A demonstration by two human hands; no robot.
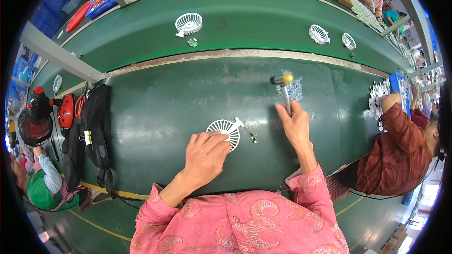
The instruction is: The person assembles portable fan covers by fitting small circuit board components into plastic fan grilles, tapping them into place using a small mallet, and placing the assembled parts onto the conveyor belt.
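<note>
A round white slotted fan cover [218,125] lies on the green workbench in front of me. My left hand [206,156] holds it, the fingers bent over its near left side. A short white stem juts from its far right, and a small circuit board [254,137] on wires lies beside that. To the right, my right hand [295,124] is wrapped around the handle of a hammer [286,95]. The hammer head has one yellow end and one dark end. It is above or next to a pile of small clear pieces [295,90]; I cannot tell whether they touch.
Beyond the bench, a green conveyor belt [263,23] carries white fan covers [189,23]. A black bag [97,122] and a red-and-black fan [35,122] are at left. Co-workers sit on both sides; white parts [377,99] lie by the right one. A metal post [61,54] stands far left.
</note>
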